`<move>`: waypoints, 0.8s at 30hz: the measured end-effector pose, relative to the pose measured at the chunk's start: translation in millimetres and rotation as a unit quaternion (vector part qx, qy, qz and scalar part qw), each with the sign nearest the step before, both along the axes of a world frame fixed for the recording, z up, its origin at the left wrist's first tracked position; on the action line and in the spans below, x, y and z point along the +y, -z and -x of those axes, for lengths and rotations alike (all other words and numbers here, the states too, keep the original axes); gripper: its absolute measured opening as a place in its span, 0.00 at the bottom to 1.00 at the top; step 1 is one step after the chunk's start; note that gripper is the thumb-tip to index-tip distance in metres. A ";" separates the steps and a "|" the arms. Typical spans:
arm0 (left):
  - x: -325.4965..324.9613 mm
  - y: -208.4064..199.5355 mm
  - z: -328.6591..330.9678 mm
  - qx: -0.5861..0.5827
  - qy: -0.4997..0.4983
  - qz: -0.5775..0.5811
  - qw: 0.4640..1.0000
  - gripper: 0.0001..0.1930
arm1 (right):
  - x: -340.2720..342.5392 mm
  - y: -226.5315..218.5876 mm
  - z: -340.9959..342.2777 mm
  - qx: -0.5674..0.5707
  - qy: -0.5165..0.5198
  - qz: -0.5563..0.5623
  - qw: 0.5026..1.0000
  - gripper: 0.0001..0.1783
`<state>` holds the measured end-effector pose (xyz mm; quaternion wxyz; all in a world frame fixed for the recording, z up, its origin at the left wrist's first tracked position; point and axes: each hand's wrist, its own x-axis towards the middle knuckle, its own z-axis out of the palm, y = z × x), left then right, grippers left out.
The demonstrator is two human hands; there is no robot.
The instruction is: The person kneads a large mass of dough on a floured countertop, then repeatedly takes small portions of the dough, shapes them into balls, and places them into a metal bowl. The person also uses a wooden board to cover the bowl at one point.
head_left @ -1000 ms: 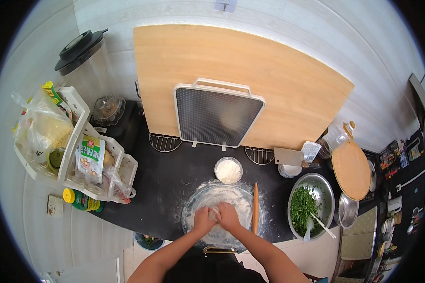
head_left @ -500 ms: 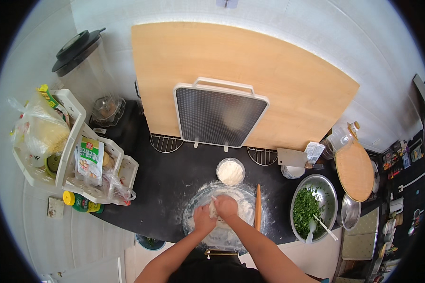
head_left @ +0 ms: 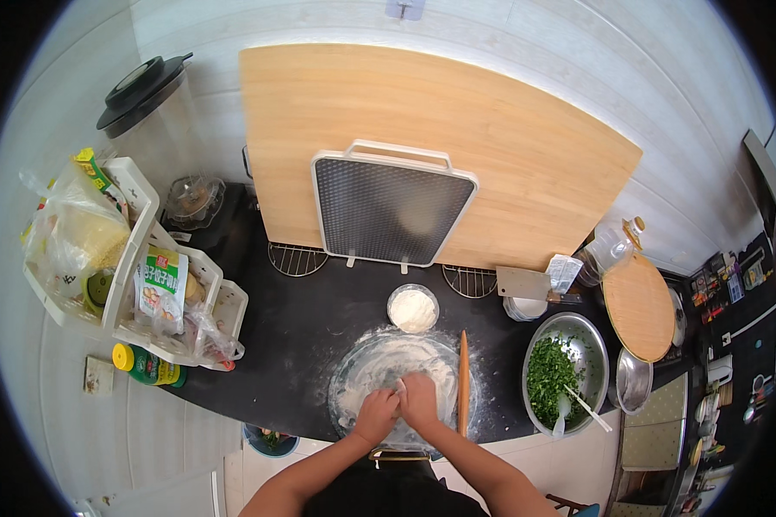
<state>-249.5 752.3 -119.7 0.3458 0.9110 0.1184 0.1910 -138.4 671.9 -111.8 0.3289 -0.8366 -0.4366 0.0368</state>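
My left hand point(head_left: 377, 415) and my right hand point(head_left: 419, 400) meet over a round, clear board point(head_left: 353, 379) dusted with flour. Both are closed, fingers curled together around a pale lump of dough point(head_left: 399, 387), most of which they hide. Just right of the board lies a slim wooden rolling pin point(head_left: 464, 383), pointing away from me. Beyond the board stands a small bowl point(head_left: 391, 312) of white flour.
At right, a steel bowl point(head_left: 592, 358) holds chopped greens and a white spoon point(head_left: 562, 415). A cleaver point(head_left: 523, 282) rests behind it. A white basket rack point(head_left: 147, 202) with packages stands left. A large wooden board point(head_left: 535, 155) and a dark textured board point(head_left: 388, 207) lean at the back.
Both hands have come nearer to me across the floured board, still together, and less of the dough shows between them. The whole view has shifted slightly.
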 end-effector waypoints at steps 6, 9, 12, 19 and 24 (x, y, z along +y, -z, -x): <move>6.0 -7.1 14.7 0.061 -0.044 -0.002 0.997 0.24 | 3.6 14.9 0.3 -0.105 -0.084 0.070 0.988 0.09; 8.5 -13.3 10.9 0.107 -0.081 0.002 0.991 0.26 | 28.6 16.7 -15.7 -0.070 -0.092 0.177 0.977 0.09; 21.6 -4.2 8.4 0.111 -0.070 0.059 0.990 0.24 | 35.4 24.2 -19.3 -0.008 -0.047 0.135 0.990 0.10; 36.2 32.2 -1.0 0.165 -0.137 0.273 0.938 0.23 | -13.6 13.7 -53.9 0.144 0.192 -0.005 0.971 0.14; 20.6 24.8 -7.0 0.201 -0.137 0.361 0.900 0.25 | -27.6 67.9 -59.9 0.132 0.182 0.114 0.968 0.15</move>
